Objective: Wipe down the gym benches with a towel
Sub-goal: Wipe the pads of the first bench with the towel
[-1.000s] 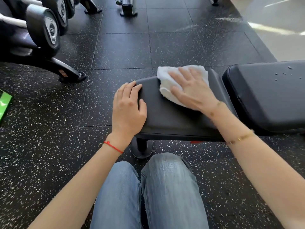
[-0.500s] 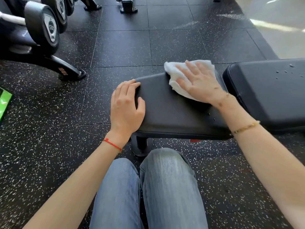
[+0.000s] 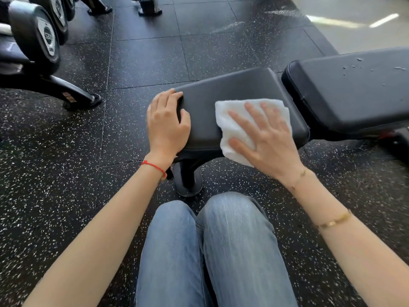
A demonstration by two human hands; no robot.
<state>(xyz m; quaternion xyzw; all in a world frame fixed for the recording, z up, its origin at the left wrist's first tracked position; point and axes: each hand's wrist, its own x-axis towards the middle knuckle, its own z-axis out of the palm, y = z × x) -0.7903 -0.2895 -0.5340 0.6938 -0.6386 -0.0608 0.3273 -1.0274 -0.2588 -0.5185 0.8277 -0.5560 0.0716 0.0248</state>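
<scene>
Landmark: the black padded vinyl seat pad of the gym bench, a rounded rectangle on a black metal post with a rubber-capped foot; every place below is given from it.
Towel: a folded white terry towel lies on the pad's near right part, its lower corner hanging over the near edge.
Right hand: the right hand lies flat on the towel with fingers spread wide and straight, pressing down rather than gripping; the palm hides the towel's right half.
Left hand: the left hand is cupped over the pad's left end, fingers curled over the far left corner and thumb lying on top, gripping the pad edge.
Wrists: a thin red string bracelet on the left wrist; a fine gold chain bracelet on the right forearm.
Right of the pad: a longer black padded back pad, just beside it across a narrow gap, with scattered water droplets on its far part.
Near side of the pad: two knees in faded blue denim jeans, close to the post foot and apart from the pad.
Far left of the pad: a black dumbbell rack with round black dumbbells, well apart; its angled foot rests on the floor.
Beyond the pad: feet of other black equipment, too cropped to identify.
Floor: black rubber tiles flecked with white; a pale glossy floor begins far right.
In the way: the right hand and forearm cover part of the pad's near right edge.
</scene>
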